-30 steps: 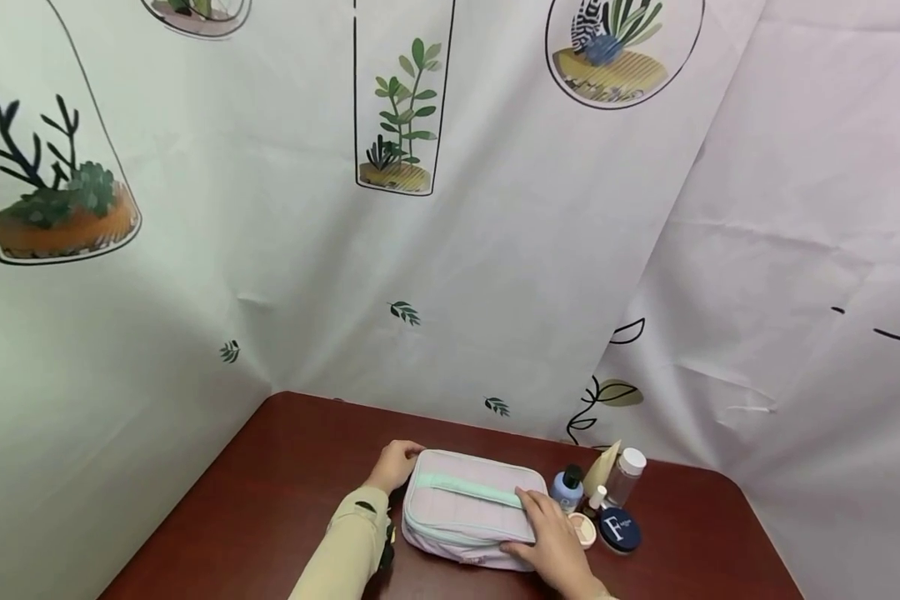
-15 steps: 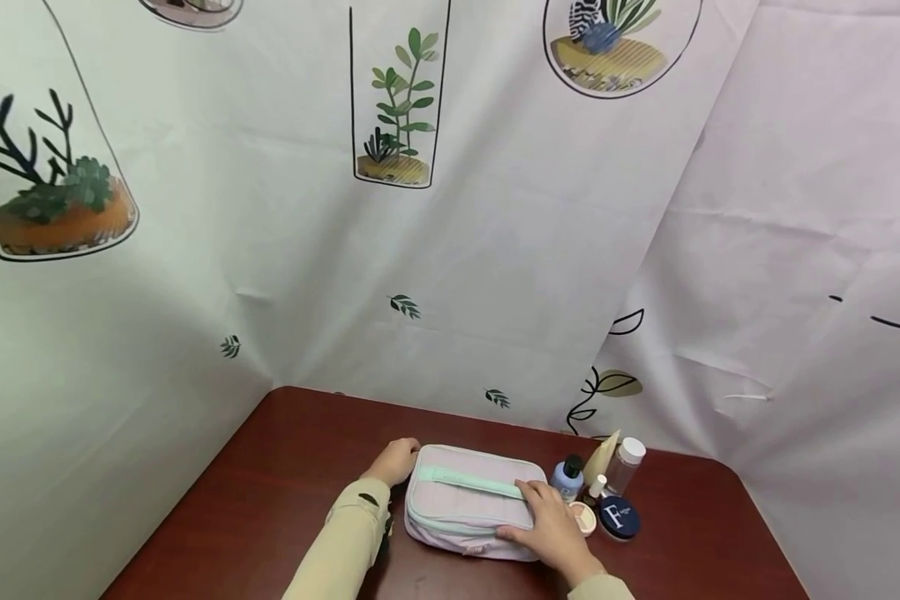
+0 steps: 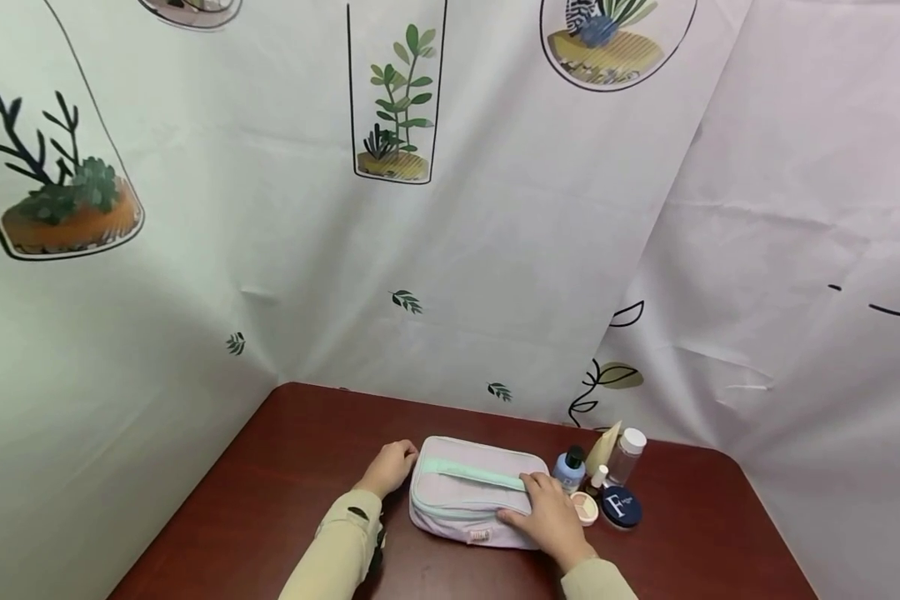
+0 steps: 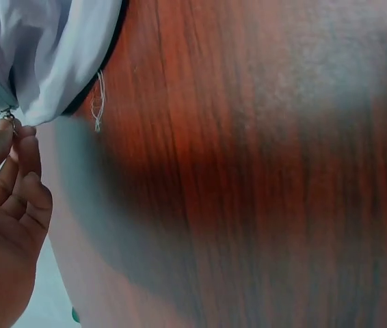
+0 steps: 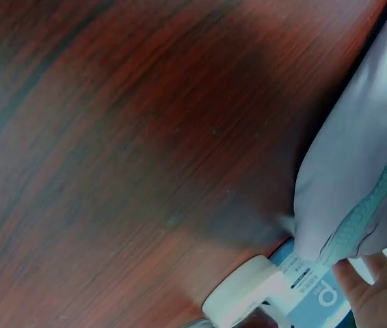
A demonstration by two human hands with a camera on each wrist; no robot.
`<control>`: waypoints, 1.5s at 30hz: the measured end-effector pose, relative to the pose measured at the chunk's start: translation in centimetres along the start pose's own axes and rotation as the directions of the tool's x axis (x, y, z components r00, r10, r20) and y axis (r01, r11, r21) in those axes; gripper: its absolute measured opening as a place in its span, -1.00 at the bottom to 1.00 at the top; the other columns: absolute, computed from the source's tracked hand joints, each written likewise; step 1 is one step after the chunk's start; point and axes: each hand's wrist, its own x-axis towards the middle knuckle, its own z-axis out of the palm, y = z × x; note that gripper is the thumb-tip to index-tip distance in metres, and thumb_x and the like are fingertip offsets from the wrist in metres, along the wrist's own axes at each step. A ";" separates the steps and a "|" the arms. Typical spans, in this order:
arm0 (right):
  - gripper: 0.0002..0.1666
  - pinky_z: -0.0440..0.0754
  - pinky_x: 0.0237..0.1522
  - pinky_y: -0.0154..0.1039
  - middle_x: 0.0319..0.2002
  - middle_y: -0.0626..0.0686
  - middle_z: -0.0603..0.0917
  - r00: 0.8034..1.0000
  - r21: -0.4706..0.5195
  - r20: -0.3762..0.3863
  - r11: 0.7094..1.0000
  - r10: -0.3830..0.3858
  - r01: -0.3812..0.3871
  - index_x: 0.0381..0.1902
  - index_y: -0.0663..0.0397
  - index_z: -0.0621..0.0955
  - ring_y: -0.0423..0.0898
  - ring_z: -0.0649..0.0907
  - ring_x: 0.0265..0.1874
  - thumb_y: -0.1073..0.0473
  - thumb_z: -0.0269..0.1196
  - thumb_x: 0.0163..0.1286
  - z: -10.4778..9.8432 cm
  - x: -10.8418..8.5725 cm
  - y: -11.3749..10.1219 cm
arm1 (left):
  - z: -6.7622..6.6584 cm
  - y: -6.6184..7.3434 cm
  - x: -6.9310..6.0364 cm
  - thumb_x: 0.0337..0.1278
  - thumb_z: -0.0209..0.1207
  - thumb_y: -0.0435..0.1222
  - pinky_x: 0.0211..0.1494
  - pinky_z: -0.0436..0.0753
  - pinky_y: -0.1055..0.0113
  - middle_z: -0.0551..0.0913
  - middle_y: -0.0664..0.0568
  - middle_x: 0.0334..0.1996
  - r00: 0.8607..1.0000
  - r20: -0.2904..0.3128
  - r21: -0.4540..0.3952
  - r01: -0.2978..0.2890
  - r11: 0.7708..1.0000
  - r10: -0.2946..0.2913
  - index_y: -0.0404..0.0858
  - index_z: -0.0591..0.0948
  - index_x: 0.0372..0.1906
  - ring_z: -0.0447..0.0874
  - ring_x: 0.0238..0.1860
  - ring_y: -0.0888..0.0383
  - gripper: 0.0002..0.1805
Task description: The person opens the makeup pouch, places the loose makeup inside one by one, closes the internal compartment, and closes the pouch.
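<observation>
A pale lilac cosmetic bag (image 3: 487, 492) with a mint-green handle strap and mint zipper lies closed on the table. At its back left corner is my left hand (image 3: 390, 467); the left wrist view shows the thumb and fingertips pinching a small metal zipper pull (image 4: 9, 116). My right hand (image 3: 551, 517) holds the bag's right end, fingers over the top beside the strap and thumb at the front edge. In the right wrist view only part of that hand shows, near the bag's mint zipper (image 5: 364, 219).
Right of the bag stand a blue bottle (image 3: 570, 468) with a black cap, a cream tube (image 3: 602, 450), a clear white-capped bottle (image 3: 626, 458) and a small white-capped bottle (image 3: 597, 479). A round palette (image 3: 585, 508) and a dark blue round case (image 3: 621, 507) lie in front. A patterned cloth (image 3: 495, 250) hangs behind.
The head view has tilted down slightly, so everything sits a little higher in it. Both hands stay at the bag's two ends, and the bag's front label shows more plainly.
</observation>
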 end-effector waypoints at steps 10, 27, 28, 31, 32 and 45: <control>-0.17 0.45 -0.09 0.11 -0.11 0.18 0.56 0.999 -0.053 -0.045 0.998 0.017 -0.019 -0.04 0.26 0.58 0.17 0.51 -0.06 -0.30 0.36 -0.07 0.5 0.7 -0.5 | -1.0 0.1 -1.2 0.19 0.11 -0.38 -0.27 0.50 0.20 0.58 0.02 -0.44 1.000 0.022 0.036 -0.004 0.999 0.004 -0.26 0.56 -0.41 0.53 -0.37 0.13 -0.91; -0.33 0.47 -0.20 0.05 -0.25 0.08 0.58 0.999 -0.122 -0.023 0.991 0.044 -0.046 -0.24 0.17 0.62 0.10 0.52 -0.23 -0.30 0.35 -0.05 0.1 2.1 -0.9 | -2.5 0.3 -2.9 0.20 0.12 -0.36 -0.38 0.41 0.30 0.44 0.08 -0.56 0.995 0.102 -0.066 0.016 0.998 -0.010 -0.30 0.54 -0.45 0.37 -0.50 0.19 -0.87; -0.34 0.47 -0.19 0.05 -0.26 0.08 0.58 0.999 -0.128 -0.026 0.991 0.045 -0.048 -0.25 0.17 0.62 0.10 0.52 -0.23 -0.30 0.34 -0.05 0.1 2.1 -0.9 | -2.6 0.4 -2.9 0.20 0.12 -0.37 -0.39 0.41 0.30 0.44 0.08 -0.57 0.995 0.099 -0.070 0.012 0.997 -0.005 -0.31 0.54 -0.45 0.37 -0.50 0.19 -0.87; -0.35 0.46 -0.20 0.04 -0.29 0.08 0.57 0.998 -0.145 -0.036 0.988 0.046 -0.050 -0.27 0.17 0.62 0.10 0.52 -0.25 -0.31 0.33 -0.03 0.2 2.3 -1.1 | -2.9 0.4 -2.9 0.19 0.13 -0.38 -0.41 0.41 0.32 0.43 0.09 -0.58 0.996 0.093 -0.078 0.010 0.997 -0.002 -0.31 0.54 -0.46 0.36 -0.52 0.20 -0.86; -0.35 0.46 -0.22 0.05 -0.30 0.08 0.57 0.998 -0.147 -0.036 0.988 0.047 -0.052 -0.28 0.17 0.62 0.10 0.52 -0.26 -0.31 0.32 -0.03 0.1 2.3 -1.1 | -3.0 0.5 -2.9 0.19 0.13 -0.38 -0.41 0.41 0.33 0.43 0.09 -0.59 0.996 0.092 -0.083 0.010 0.997 -0.003 -0.31 0.53 -0.47 0.36 -0.52 0.21 -0.86; -0.32 0.45 -0.25 0.12 -0.27 0.10 0.58 0.995 -0.132 0.011 0.986 0.100 -0.098 -0.24 0.20 0.62 0.12 0.51 -0.22 -0.30 0.33 -0.02 -0.4 2.5 -1.6 | -3.9 0.4 -3.3 0.17 0.14 -0.39 -0.48 0.41 0.36 0.49 0.07 -0.60 0.986 0.167 -0.131 -0.002 0.991 0.025 -0.27 0.53 -0.52 0.37 -0.56 0.24 -0.84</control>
